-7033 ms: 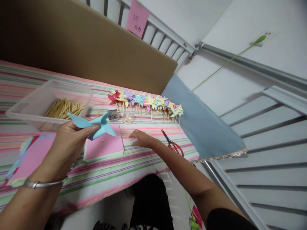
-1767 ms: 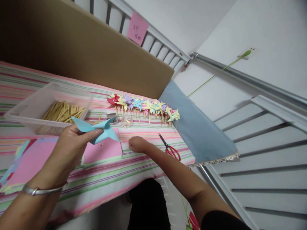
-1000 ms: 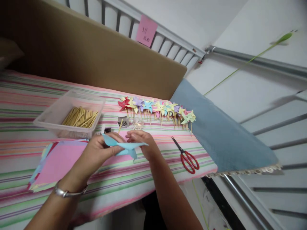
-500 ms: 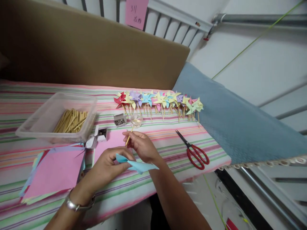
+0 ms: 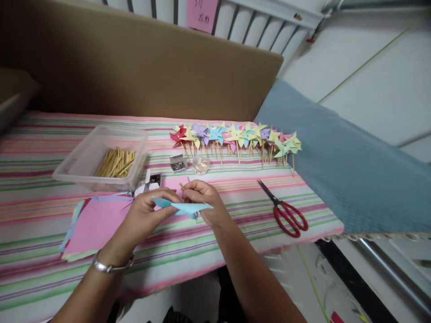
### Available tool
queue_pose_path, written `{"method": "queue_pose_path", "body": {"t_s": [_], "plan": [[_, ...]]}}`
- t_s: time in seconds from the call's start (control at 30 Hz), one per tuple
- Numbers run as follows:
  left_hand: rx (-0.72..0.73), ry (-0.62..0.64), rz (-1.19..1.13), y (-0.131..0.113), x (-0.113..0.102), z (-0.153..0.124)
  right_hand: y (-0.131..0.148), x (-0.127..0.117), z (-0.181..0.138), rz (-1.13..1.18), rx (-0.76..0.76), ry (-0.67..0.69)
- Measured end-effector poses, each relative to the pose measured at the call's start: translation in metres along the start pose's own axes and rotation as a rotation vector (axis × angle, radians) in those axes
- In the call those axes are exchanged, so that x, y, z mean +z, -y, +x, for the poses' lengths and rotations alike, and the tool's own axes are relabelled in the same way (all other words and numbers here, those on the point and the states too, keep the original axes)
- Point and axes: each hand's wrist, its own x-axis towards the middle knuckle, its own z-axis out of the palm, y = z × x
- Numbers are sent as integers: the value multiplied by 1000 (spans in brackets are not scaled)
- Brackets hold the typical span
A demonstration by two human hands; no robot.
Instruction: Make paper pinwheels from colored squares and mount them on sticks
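Note:
My left hand [image 5: 150,213] is closed on a light-blue paper pinwheel [image 5: 188,208], its folded blades seen nearly edge-on. Close beside it, my right hand [image 5: 204,197] pinches a thin wooden stick [image 5: 182,186] whose tip shows above the fingers. The stick's other end is hidden behind the hands and the paper, so I cannot tell whether the two touch. Beyond my hands are a small open box of metal pins [image 5: 178,164] and a round clear dish [image 5: 201,165] with small pieces. A second small box [image 5: 155,181] with dark contents is partly covered by my left hand.
A clear plastic tub [image 5: 81,172] holds many wooden sticks [image 5: 117,162]. Square coloured paper sheets [image 5: 99,224] lie stacked at the left. Red-handled scissors [image 5: 286,213] lie at the right. Finished pinwheels [image 5: 235,137] stand in a row at the back, before a cardboard panel [image 5: 144,67].
My right hand has brought the stick in closer to the blue pinwheel, and the stick is now mostly hidden. The camera view has shifted a little, moving the table scene rightward.

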Motion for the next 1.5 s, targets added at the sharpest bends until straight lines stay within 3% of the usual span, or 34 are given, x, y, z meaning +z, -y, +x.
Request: {"method": "queue_pose_path", "body": {"t_s": [0.17,0.47,0.57,0.8,1.0,1.23,1.37,1.5], "plan": [[-7,-46,-5,4,-1,2,-5,5,2,-25,47,-4],[5,-68,22,7,-1,2,-11,2,5,-67,-9,-36],[-11,-46,37,7,0,2,-6,-5,9,28,-56,-102],[-63,117,35,16,14,-1,6,-26,17,486,-122,-231],[-27,99,55,17,20,-1,-1,-22,17,490,-88,-171],[-25,62,29,15,18,-1,-9,-16,13,459,-17,1],[-19,42,36,16,14,-1,-6,-16,12,432,-29,1],[-2,-3,64,14,8,0,-1,-13,7,258,-45,-31]]}}
